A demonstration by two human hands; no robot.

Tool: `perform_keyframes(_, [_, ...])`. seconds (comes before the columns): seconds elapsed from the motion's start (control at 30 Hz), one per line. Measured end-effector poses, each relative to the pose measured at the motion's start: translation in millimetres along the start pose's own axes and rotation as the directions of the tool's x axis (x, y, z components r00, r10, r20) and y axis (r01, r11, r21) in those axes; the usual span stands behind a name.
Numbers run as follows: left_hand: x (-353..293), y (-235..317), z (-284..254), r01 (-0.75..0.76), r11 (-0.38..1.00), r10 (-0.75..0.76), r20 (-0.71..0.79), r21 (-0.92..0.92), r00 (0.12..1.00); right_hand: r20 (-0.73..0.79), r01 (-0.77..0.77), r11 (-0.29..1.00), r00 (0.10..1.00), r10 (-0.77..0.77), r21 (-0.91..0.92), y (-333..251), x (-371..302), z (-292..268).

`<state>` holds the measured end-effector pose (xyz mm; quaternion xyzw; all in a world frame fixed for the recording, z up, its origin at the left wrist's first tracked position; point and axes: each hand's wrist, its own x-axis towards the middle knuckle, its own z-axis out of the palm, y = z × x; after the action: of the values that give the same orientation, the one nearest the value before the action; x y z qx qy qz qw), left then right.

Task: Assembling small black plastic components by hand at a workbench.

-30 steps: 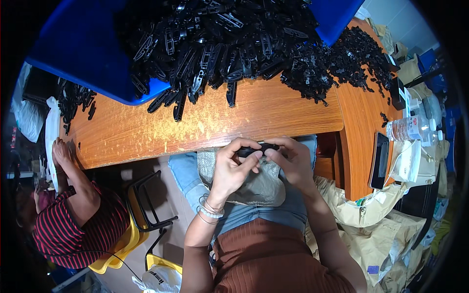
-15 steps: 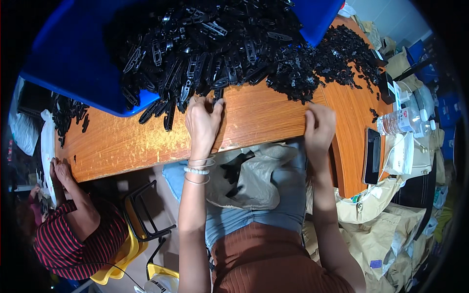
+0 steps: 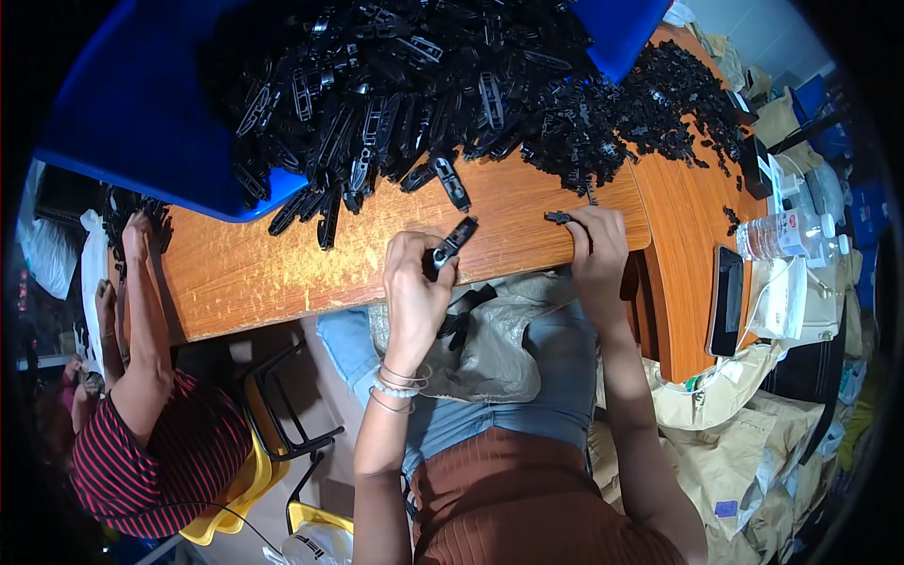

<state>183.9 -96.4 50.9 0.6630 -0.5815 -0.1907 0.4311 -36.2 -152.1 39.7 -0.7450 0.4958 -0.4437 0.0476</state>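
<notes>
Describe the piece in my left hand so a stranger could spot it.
Find the brown wooden table. Over its near edge, the left hand, pale bracelets on its wrist, holds a narrow black plastic piece. Unlike the narrow black plastic pieces lying beyond, it is gripped.

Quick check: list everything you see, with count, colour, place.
bin: one, blue, top left
table: one, brown, centre
long parts: many, black, heaped by bin
small parts: many, black, heap's right
phone: one, black, right table edge
bottles: two, clear, beyond phone
sack: one, grey, lap
paper bags: several, tan, lower right
chairs: at least two, yellow, lower left
co-worker: one, striped top, left
left hand: one, bare, over table, holding long part
right hand: one, bare, table edge, pinching small part
</notes>
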Motion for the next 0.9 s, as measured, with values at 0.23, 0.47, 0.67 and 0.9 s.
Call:
perform_keyframes(0.23, [-10.7, 3.1, 6.0, 0.133, 0.905, -0.097, 0.107, -0.404, 0.989, 0.141, -0.193, 0.913, 0.978, 0.152, 0.36, -43.9, -7.2, 2.7])
perform_keyframes(0.47, [-17.5, 5.2, -2.2, 0.215, 0.902, -0.128, 0.245, -0.374, 0.961, 0.254, -0.178, 0.869, 0.965, 0.063, 0.461, -69.9, 1.8, -0.7])
perform_keyframes(0.67, [-25.1, 17.2, -5.6, 0.411, 0.509, -0.133, 0.402, -0.756, 0.906, 0.398, -0.435, 0.738, 0.884, 0.243, 0.515, -77.5, -4.1, -1.1])
perform_keyframes(0.9, [-25.5, 20.9, -10.3, 0.472, 0.624, -0.195, 0.46, -0.623, 0.866, 0.445, -0.315, 0.768, 0.895, 0.044, 0.558, -81.4, 3.0, -13.6])
